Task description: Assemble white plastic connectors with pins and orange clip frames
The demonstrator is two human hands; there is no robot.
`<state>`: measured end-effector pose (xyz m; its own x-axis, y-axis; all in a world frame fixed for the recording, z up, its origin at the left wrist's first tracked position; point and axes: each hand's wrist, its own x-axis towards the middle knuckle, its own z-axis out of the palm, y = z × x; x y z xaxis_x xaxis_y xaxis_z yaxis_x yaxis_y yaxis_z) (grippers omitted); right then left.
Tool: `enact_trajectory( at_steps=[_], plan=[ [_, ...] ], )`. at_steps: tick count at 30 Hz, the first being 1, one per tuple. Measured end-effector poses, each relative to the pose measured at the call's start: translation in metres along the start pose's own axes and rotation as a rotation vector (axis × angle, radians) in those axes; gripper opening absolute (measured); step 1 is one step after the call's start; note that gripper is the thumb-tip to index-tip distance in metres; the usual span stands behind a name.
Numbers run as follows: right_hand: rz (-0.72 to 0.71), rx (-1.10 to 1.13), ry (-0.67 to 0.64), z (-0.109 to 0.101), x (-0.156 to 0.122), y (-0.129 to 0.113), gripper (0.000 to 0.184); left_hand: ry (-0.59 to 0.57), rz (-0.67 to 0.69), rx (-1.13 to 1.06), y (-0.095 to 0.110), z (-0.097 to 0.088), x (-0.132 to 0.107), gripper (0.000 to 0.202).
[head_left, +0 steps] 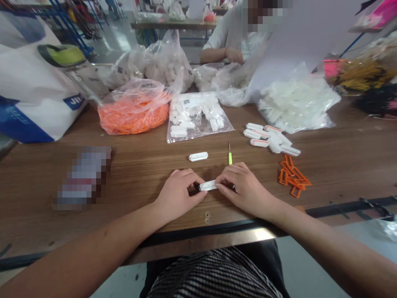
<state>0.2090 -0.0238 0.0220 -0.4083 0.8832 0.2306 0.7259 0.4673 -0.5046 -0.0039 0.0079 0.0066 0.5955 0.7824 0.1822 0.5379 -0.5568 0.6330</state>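
Between my two hands is a white plastic connector housing (pixel 208 185), a slim piece with a row of small holes along its face. My left hand (pixel 178 191) pinches its left end between thumb and fingers. At its right end, the fingers of my right hand (pixel 243 188) close on it and hide that end. A second white housing (pixel 198 156) lies on the table just beyond. Past my right fingers lies a small screwdriver (pixel 230 156) with a yellow-green handle, its metal tip pointing away from me. Thin orange rectangular frames (pixel 293 176) lie in a loose pile to the right.
Several white housings, some with orange edging (pixel 259 142), are heaped at the right. Clear bags of orange parts (pixel 133 111), white parts (pixel 198 109) and whitish pieces (pixel 294 99) line the back. A blurred-out object (pixel 83 176) lies left. Another person (pixel 235 41) sits opposite.
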Motion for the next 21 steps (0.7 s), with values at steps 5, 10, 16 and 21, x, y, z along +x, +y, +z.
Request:
enact_trajectory(
  at_steps=[5, 10, 16, 21],
  plan=[
    [0.003, -0.001, 0.007, 0.000, -0.001, 0.001, 0.016, 0.004, 0.002, 0.001, 0.000, 0.000, 0.000, 0.004],
    [-0.079, -0.098, 0.024, 0.000, -0.004, -0.001, 0.024, 0.002, 0.003, 0.005, 0.001, 0.001, 0.000, 0.005],
    [-0.160, -0.152, 0.089, -0.002, -0.008, -0.002, 0.021, -0.004, -0.005, -0.001, 0.000, 0.000, -0.001, 0.004],
    [-0.187, -0.216, 0.115, 0.002, -0.011, -0.001, 0.019, -0.003, -0.008, -0.002, 0.001, 0.000, -0.001, 0.005]
  ],
)
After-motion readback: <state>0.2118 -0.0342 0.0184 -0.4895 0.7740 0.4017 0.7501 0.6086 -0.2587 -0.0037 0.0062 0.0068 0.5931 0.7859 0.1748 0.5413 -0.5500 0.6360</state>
